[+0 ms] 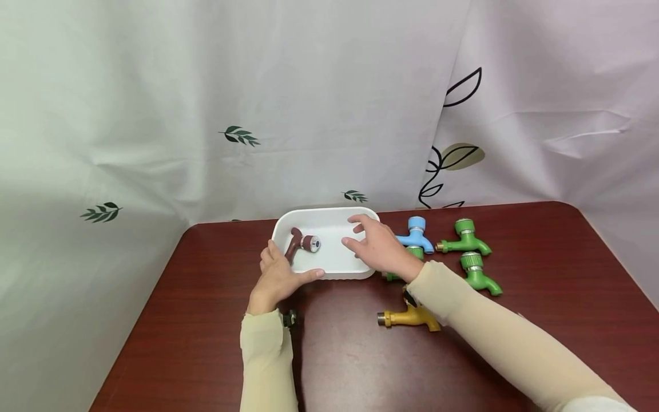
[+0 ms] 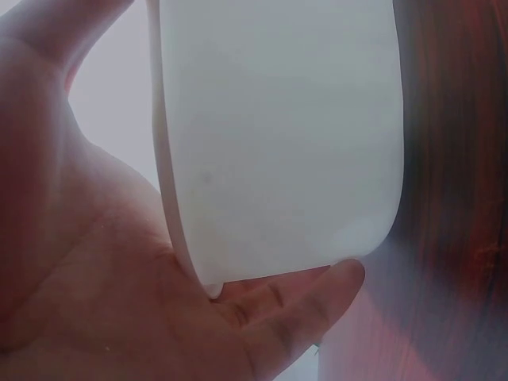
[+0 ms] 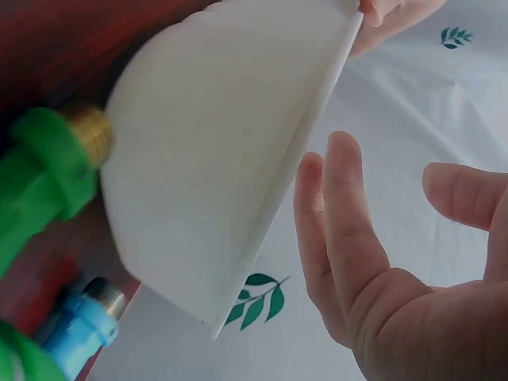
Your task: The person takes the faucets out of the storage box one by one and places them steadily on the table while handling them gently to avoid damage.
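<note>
A white tray stands at the back of the table, with a dark red tap lying in its left part. My left hand grips the tray's front left corner, its thumb along the front rim. In the left wrist view, its fingers wrap round the tray's end wall. Above the tray's right end hovers my right hand, fingers spread and slightly bent, holding nothing. The right wrist view shows those fingers apart from the tray rim.
Right of the tray lie a blue tap, a green tap partly hidden by my right hand, and two more green taps. A yellow tap lies nearer, partly under my right forearm. A patterned white cloth hangs behind the table.
</note>
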Tool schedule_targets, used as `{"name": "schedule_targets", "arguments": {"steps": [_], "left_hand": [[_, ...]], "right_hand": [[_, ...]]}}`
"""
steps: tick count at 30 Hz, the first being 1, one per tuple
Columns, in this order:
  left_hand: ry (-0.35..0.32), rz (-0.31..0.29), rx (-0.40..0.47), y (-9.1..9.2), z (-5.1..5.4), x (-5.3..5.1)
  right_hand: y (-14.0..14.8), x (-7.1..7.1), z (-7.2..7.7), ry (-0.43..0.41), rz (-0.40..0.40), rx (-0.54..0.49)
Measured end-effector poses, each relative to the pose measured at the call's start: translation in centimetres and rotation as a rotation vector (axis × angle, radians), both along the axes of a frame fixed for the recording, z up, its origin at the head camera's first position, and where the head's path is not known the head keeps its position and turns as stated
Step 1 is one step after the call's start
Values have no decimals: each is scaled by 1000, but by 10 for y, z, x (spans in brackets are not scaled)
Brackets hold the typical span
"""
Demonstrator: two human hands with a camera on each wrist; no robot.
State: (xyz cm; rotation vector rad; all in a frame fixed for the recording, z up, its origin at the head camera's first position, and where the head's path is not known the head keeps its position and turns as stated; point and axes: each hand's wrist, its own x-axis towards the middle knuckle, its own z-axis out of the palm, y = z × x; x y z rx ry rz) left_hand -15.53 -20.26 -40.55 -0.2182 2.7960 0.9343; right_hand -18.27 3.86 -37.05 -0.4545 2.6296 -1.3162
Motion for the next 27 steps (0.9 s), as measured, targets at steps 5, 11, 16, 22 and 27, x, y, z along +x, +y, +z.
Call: {"name": "schedule_targets", "arguments": {"steps": [5,11,16,22,27], "left_hand": [[-4,-4,-2,0,1,0],[-2,-5,-1,1,2,0],[-4,-5,2,1,2,0],[19,-17,-1,1,2,1],[14,-19,-3,1,3,2]], "right_hand": [[-17,-9,7,20,22,70],[-36,-21,13,33,53,157],[-44,-29,13,1,71,204],[-50,-35,12,-49,116,313],[-60,-42,12,-51,196,392]]}}
